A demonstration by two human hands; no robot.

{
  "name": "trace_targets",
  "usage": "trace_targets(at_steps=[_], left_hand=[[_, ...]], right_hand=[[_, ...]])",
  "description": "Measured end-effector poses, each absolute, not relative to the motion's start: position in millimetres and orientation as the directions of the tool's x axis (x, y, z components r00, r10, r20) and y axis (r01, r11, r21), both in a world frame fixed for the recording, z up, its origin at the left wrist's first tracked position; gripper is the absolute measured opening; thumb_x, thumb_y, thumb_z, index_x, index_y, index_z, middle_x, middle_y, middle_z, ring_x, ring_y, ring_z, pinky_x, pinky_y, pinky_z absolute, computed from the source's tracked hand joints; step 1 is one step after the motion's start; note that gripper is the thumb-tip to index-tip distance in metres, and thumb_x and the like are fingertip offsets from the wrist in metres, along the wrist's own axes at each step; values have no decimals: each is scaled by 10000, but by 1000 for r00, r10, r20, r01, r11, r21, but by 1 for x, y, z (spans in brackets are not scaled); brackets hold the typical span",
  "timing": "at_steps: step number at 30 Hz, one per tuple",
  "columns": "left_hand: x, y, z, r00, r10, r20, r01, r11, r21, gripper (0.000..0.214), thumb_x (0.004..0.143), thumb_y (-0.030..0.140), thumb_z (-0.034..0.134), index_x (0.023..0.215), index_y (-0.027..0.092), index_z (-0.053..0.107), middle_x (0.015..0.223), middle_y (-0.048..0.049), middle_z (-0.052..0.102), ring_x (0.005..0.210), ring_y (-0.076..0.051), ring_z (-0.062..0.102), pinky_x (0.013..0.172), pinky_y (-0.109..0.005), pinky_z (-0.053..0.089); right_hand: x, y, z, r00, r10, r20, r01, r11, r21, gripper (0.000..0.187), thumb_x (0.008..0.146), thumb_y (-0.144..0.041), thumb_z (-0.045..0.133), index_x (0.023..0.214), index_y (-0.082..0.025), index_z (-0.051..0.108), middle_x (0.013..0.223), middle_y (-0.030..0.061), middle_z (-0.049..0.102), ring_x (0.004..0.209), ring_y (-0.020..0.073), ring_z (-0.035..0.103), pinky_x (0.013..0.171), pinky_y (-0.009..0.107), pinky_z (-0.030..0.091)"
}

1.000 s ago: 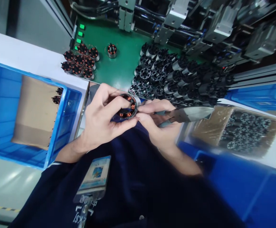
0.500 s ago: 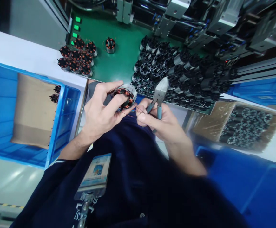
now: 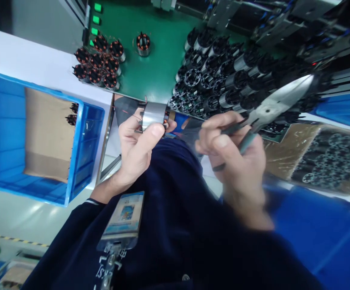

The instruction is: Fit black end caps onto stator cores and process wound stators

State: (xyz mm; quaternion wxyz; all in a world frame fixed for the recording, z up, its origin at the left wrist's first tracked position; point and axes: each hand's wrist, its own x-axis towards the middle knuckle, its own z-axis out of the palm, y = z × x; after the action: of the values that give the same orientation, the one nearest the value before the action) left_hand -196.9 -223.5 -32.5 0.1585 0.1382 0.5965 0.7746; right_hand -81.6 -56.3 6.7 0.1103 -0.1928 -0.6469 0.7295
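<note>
My left hand [image 3: 138,145] grips a wound motor stator [image 3: 154,114], thumb across its shiny steel side. The stator lies on its side, its copper windings partly hidden by my fingers, with thin wire ends sticking out to the left. To the right, my right hand [image 3: 235,153] is closed round the handles of a pair of cutting pliers [image 3: 271,106], whose jaws point up and to the right, away from the stator. The hand is slightly blurred. Just beyond both hands runs the front edge of a green work surface [image 3: 159,72].
Copper-wound stators [image 3: 98,62] stand grouped at the left, with a single stator [image 3: 143,44] beside them. Many black-and-silver stator cores [image 3: 208,74] crowd the right. A blue bin [image 3: 45,193] stands left; a bagged batch of cores [image 3: 334,157] lies right. Machinery [image 3: 238,20] lines the back.
My left hand has turned the stator from showing its windings to showing its steel side. My right hand has moved right, away from the wires, and the pliers have swung outward.
</note>
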Motion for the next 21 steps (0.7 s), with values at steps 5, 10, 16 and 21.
trace_targets(at_steps=[5, 10, 16, 21], left_hand=[[-197, -224, -34, -921, 375, 105, 76, -90, 993, 423, 1179, 739, 668, 1174, 323, 747, 1105, 23, 809, 1130, -220, 898, 1018, -447, 784], [-187, -222, -35, -917, 359, 173, 141, -116, 983, 408, 1179, 712, 685, 1152, 308, 738, 1155, 3, 833, 1114, -234, 904, 974, -437, 791], [-182, -222, -32, -917, 366, 155, 115, -129, 985, 416, 1142, 711, 744, 1086, 300, 785, 1277, -11, 855, 1130, -254, 902, 1041, -500, 798], [-182, -221, -32, -934, 340, 110, 42, -202, 978, 409, 1090, 696, 837, 1018, 294, 816, 1163, 9, 862, 1028, -246, 905, 1059, -537, 791]], right_hand=[[-66, -77, 6, -957, 278, 85, -24, 216, -976, 207, 1145, -251, 692, 1334, -298, 765, 1090, 23, 775, 839, 173, 679, 790, 353, 581], [-82, -96, -10, -970, 226, 89, -7, 342, -940, 159, 1163, -226, 613, 1304, -238, 684, 1180, 74, 810, 1052, 225, 782, 1003, 415, 679], [-94, -97, -18, -953, 224, 203, -110, 369, -923, 142, 1144, -188, 642, 1272, -244, 668, 1204, 76, 816, 1149, 235, 814, 1058, 404, 702], [-93, -97, -17, -956, 218, 196, -107, 364, -925, 153, 1118, -124, 606, 1173, -255, 661, 1160, 50, 843, 1109, 205, 841, 1019, 346, 710]])
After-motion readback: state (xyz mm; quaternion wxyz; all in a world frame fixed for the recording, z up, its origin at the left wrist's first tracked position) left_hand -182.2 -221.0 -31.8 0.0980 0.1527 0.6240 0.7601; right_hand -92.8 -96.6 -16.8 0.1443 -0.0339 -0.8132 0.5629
